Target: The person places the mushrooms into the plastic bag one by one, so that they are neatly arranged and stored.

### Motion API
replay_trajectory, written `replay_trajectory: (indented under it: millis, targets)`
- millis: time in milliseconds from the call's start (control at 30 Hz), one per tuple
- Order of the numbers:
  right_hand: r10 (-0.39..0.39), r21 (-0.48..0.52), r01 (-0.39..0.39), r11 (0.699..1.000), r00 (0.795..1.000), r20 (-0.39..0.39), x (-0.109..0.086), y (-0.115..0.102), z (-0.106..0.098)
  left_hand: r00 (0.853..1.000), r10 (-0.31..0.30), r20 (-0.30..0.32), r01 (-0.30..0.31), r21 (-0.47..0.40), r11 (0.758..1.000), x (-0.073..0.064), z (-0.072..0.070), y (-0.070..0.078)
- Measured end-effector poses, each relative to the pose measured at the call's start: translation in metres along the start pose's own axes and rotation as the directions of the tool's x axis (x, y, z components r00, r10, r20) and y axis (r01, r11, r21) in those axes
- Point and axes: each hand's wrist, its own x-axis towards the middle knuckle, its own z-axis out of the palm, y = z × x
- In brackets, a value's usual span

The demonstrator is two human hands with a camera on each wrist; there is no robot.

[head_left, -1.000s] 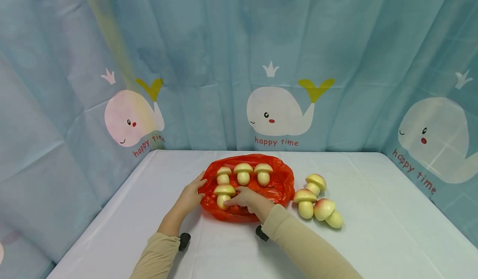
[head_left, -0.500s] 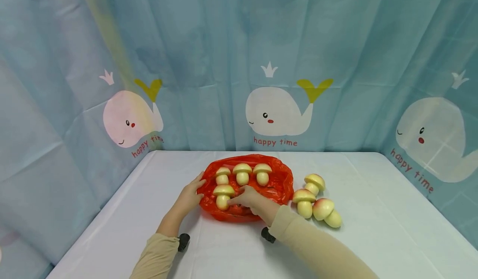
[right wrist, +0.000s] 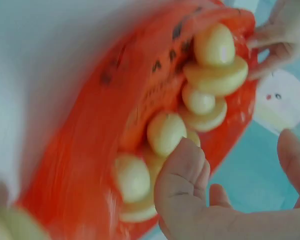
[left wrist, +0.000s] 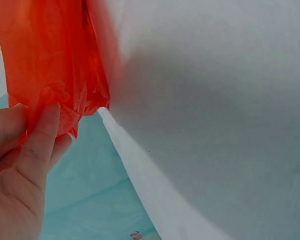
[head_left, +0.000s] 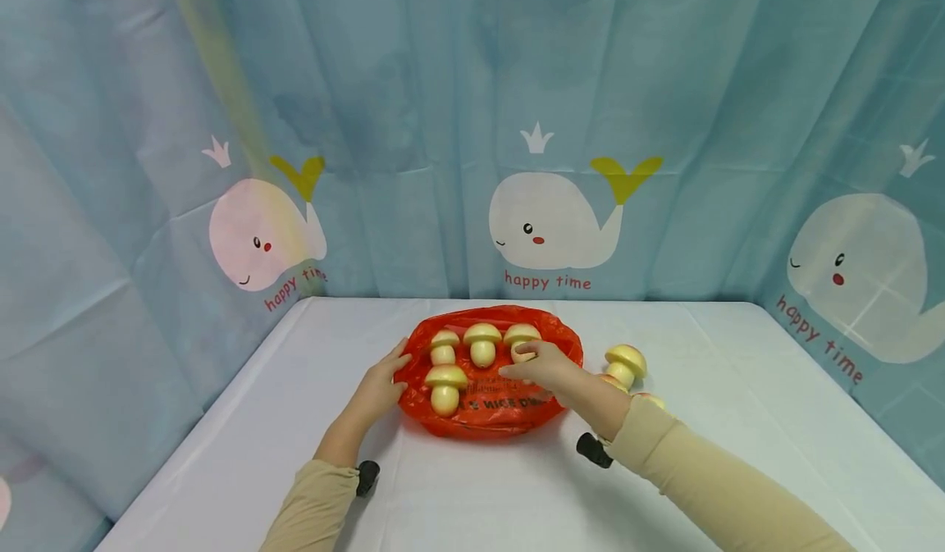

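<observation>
Pale blue curtain (head_left: 428, 84) with printed whales hangs behind a white desk (head_left: 731, 380). On it, near the middle, a red plastic bag (head_left: 487, 429) is spread wide, with four mushrooms (head_left: 445, 400) inside: three in a row along the far side, one nearer at the left. Three more mushrooms (head_left: 626, 363) are on the desk just right of the bag, two of them mostly hidden behind the right arm. Judged by that count, slightly more than half are in. The left hand (head_left: 380, 384) pinches the bag's left rim between its fingers. The right hand (head_left: 552, 370) is over the bag's right part, fingers released and holding nothing, partly covering one mushroom. The mushrooms look smooth and glossy, cream-yellow with rounded caps and plump stems; those in the bag have caps toward the curtain. Dark lettering shows on the thin, crinkled bag.
</observation>
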Motion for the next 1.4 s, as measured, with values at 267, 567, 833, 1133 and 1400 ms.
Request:
replay_trajectory:
  millis: [267,567,833,1133,1400]
  targets:
    - [-0.150,-0.043,0.147,0.988,0.986,-0.078,-0.008,0.005,-0.050,1.000,-0.019,0.007,0.019,0.007,1.000,-0.002,-0.001,-0.002]
    - [-0.422,-0.241,0.394,0.887,0.903,-0.076,-0.001,0.026,-0.103,1.000,0.003,0.007,-0.003,0.031,1.000,-0.001,-0.002,-0.001]
    - [-0.458,-0.291,0.428,0.856,0.888,-0.039,0.012,0.050,-0.136,1.000,0.002,0.005,-0.002,0.017,1.000,0.000,-0.001,0.002]
    - [-0.447,-0.343,0.422,0.839,0.895,0.009,0.026,0.078,-0.158,1.000,-0.014,0.004,0.014,0.023,1.000,-0.001,-0.001,0.000]
    - [-0.435,-0.376,0.434,0.819,0.896,0.087,0.030,0.095,-0.164,1.000,0.000,-0.008,0.000,0.030,1.000,-0.003,-0.002,0.000]
